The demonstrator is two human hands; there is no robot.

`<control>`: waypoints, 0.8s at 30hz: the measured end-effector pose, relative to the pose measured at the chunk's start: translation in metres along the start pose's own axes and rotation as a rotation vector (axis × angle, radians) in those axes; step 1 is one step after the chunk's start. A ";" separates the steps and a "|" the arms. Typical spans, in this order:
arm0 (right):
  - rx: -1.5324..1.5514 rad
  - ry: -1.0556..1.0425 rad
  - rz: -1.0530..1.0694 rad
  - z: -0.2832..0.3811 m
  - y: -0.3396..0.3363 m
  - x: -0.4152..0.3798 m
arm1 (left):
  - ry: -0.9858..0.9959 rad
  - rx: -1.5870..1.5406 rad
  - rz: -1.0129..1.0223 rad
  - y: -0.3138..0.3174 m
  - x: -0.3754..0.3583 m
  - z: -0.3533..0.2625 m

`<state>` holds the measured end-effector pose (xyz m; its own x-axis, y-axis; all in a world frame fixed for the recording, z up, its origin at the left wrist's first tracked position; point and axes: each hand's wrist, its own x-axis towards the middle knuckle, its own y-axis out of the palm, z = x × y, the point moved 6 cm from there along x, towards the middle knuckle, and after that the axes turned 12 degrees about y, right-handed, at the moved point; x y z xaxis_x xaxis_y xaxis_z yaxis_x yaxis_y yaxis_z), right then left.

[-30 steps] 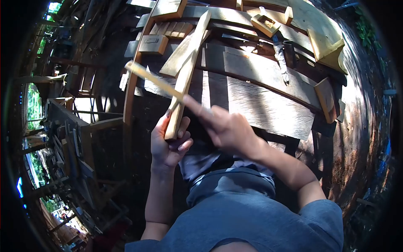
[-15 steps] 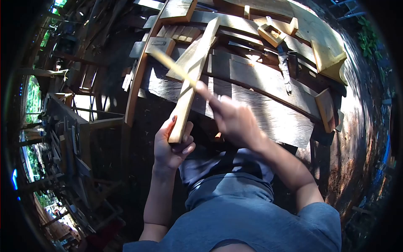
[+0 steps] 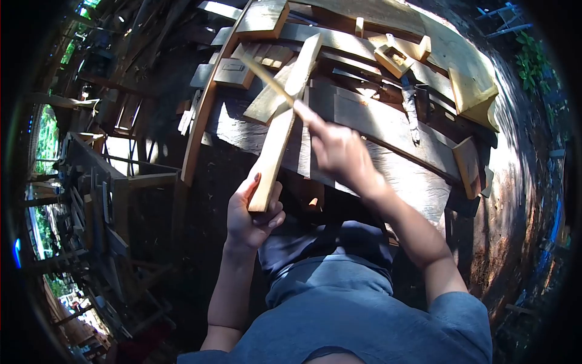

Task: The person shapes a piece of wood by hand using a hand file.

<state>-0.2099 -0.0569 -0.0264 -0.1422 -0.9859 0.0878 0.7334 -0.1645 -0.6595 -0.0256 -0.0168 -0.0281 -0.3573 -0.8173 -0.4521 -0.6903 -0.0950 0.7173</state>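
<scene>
My left hand (image 3: 251, 212) is closed around the lower end of a long, pale wooden board (image 3: 280, 136). The board slants up and away over the workbench. In my right hand (image 3: 339, 151) is a thin yellowish stick (image 3: 267, 76), with the index finger stretched along it. This stick crosses the board's upper half at an angle; its far end is blurred, and I cannot make out its exact kind or whether it touches the board. Behind the crossing lies another flat piece of wood (image 3: 260, 104), partly covered by the board.
The slatted workbench (image 3: 388, 161) carries a small wooden box-like block (image 3: 394, 59), a dark tool with a worn pale handle (image 3: 410, 112) and a curved wooden piece (image 3: 476, 94). An upright board (image 3: 468, 167) stands at its right end. Stacked timber (image 3: 115, 176) fills the left side.
My right hand and the stick have shifted slightly up and to the right. The board and my left hand have moved a little right and down.
</scene>
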 end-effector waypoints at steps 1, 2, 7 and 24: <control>0.091 -0.061 0.029 0.025 -0.005 -0.031 | -0.004 -0.004 -0.007 0.000 0.000 -0.002; 0.150 0.016 0.171 0.035 -0.005 -0.054 | -0.015 -0.006 -0.016 -0.001 -0.002 -0.002; 0.114 0.129 0.045 -0.005 0.001 0.005 | -0.011 0.048 0.008 0.000 -0.002 0.002; 0.112 0.344 0.224 -0.015 -0.004 0.051 | -0.050 -0.041 -0.001 0.001 -0.002 0.005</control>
<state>-0.2304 -0.1062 -0.0302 -0.1709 -0.9337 -0.3147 0.8361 0.0315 -0.5476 -0.0288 -0.0128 -0.0288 -0.3884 -0.7877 -0.4782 -0.6645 -0.1201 0.7375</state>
